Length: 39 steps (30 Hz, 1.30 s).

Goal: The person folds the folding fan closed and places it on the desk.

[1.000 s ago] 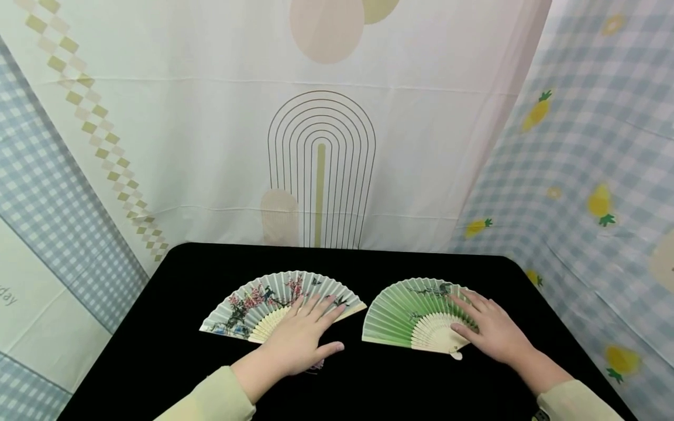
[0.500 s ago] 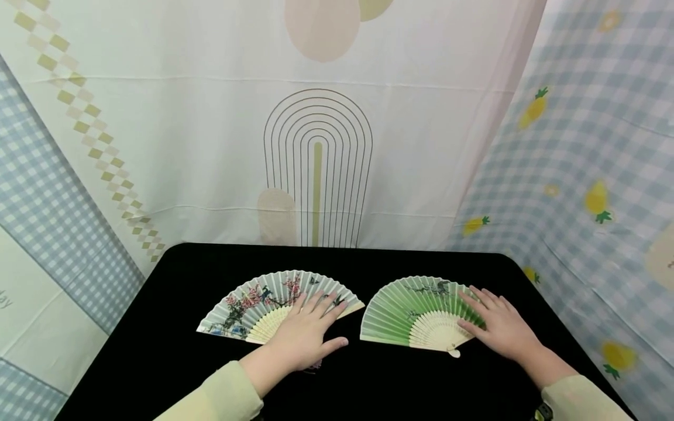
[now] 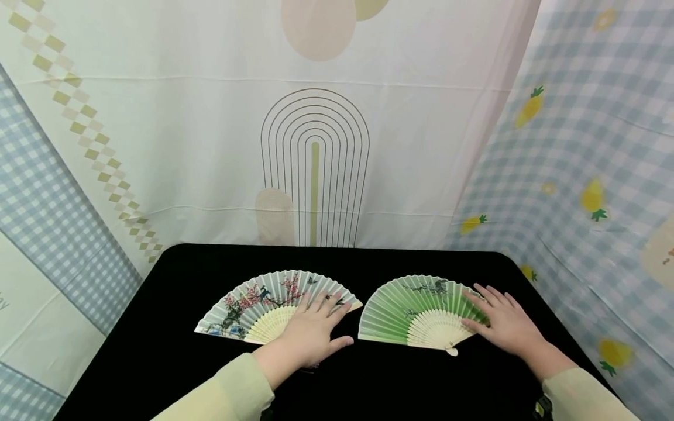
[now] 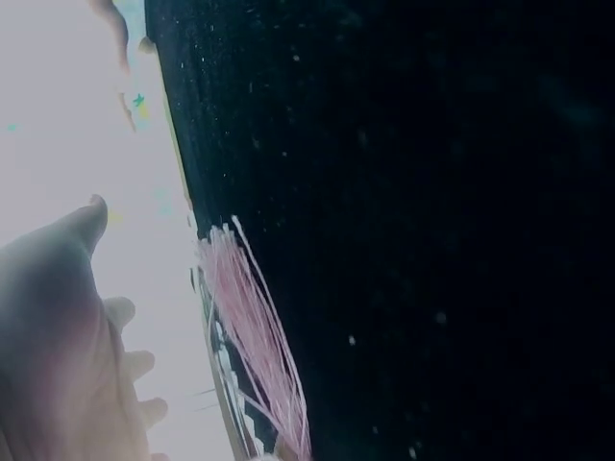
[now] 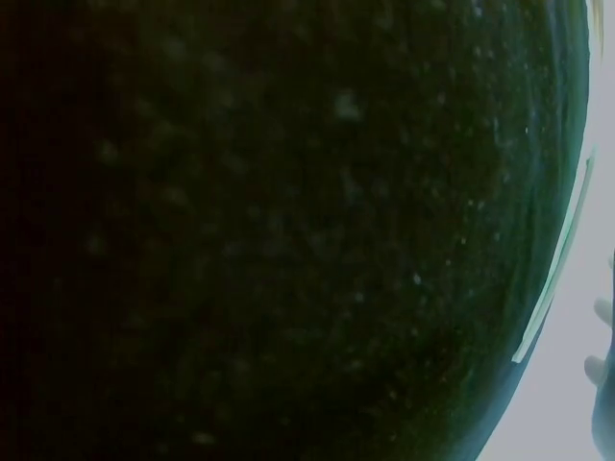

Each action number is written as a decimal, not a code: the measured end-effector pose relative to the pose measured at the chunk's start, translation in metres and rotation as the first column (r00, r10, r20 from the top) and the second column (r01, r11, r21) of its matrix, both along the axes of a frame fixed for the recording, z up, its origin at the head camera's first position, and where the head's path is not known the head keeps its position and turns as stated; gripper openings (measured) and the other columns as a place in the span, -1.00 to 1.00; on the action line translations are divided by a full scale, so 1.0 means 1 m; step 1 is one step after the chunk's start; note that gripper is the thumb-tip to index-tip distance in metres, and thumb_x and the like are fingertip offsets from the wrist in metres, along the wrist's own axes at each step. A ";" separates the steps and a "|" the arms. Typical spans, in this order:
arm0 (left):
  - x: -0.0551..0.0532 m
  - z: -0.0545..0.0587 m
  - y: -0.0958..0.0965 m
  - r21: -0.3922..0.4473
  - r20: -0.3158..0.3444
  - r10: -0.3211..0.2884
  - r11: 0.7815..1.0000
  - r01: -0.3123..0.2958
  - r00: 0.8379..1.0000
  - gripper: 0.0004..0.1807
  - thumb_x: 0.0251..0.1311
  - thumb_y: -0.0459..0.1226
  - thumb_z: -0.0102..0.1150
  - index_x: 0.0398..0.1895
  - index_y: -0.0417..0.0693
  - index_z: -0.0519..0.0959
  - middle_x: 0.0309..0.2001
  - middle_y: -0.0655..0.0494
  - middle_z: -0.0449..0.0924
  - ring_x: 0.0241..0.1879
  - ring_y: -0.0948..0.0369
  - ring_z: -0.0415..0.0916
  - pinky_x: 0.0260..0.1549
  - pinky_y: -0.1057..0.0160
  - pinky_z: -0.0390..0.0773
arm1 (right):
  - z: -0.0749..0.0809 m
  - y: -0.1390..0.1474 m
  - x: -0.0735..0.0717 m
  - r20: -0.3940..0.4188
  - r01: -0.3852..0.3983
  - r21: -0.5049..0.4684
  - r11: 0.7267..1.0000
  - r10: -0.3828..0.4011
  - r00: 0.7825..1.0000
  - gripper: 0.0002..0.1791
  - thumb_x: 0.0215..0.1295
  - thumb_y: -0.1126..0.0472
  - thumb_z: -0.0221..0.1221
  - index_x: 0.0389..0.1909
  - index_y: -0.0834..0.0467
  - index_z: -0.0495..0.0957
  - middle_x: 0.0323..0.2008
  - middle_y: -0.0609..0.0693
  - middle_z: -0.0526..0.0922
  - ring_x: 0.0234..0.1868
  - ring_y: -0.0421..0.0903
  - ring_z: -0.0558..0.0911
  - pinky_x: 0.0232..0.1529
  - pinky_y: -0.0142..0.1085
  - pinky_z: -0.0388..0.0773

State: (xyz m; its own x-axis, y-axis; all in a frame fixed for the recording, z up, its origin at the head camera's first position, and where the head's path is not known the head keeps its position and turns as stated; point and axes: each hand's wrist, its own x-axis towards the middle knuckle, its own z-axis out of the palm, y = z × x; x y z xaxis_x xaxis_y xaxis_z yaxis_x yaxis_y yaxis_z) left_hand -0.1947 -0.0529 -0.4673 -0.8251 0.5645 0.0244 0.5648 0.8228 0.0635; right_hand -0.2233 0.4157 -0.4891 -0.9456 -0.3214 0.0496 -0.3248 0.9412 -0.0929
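Two spread folding fans lie side by side in the head view. The left one, a white folding fan (image 3: pixel 247 301), has pink blossoms, dark branches and pale ribs. My left hand (image 3: pixel 309 333) is over its right part with fingers straight and thumb out, hiding its pivot. The left wrist view shows this hand above the fan's edge, with a pink tassel (image 4: pixel 252 331) beside it. Over the right edge of the green folding fan (image 3: pixel 392 316) is my right hand (image 3: pixel 508 324), fingers extended. Its pale pivot end stays visible. Whether the right hand touches the fan I cannot tell.
Both fans lie on a black-covered table (image 3: pixel 347 386) with rounded far corners. A white patterned curtain (image 3: pixel 210 146) hangs behind it. At the right hangs a blue checked curtain (image 3: pixel 558 164) with pineapple prints.
Both hands have shifted slightly right relative to the fans, and the right hand now covers less of the green folding fan. The head view has turned a little; the fans keep their places.
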 end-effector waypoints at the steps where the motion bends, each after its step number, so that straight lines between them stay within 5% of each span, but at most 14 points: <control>1: 0.000 0.000 0.001 -0.005 0.004 -0.001 1.000 0.002 1.000 -0.17 0.36 0.36 -0.28 0.58 0.22 0.08 0.57 0.05 -0.03 0.54 -0.06 -0.14 0.46 -0.23 -0.11 | -0.001 0.001 -0.001 0.005 0.002 -0.005 1.000 -0.002 1.000 -0.12 0.33 -0.42 0.03 0.52 0.01 0.21 0.49 0.26 0.11 0.44 0.38 0.09 0.33 0.39 -0.03; 29: -0.017 -0.013 0.035 -0.185 -0.005 -0.026 0.982 0.024 1.000 -0.21 0.35 0.39 -0.34 0.56 0.32 0.12 0.57 0.10 -0.03 0.54 -0.02 -0.15 0.46 -0.16 -0.04 | -0.013 0.035 -0.010 0.109 0.113 -0.007 0.994 -0.112 0.988 -0.05 0.35 -0.43 -0.03 0.47 0.23 0.25 0.42 0.41 0.16 0.34 0.49 0.17 0.18 0.50 0.08; 39: -0.013 -0.005 0.043 -0.229 -0.014 -0.029 0.973 0.025 0.999 -0.24 0.36 0.38 -0.35 0.55 0.35 0.14 0.57 0.13 -0.04 0.55 0.01 -0.16 0.48 -0.12 -0.08 | -0.013 0.035 -0.012 0.106 0.140 0.022 0.990 -0.141 0.984 0.03 0.32 -0.46 -0.02 0.41 0.37 0.27 0.36 0.45 0.24 0.31 0.49 0.23 0.15 0.50 0.15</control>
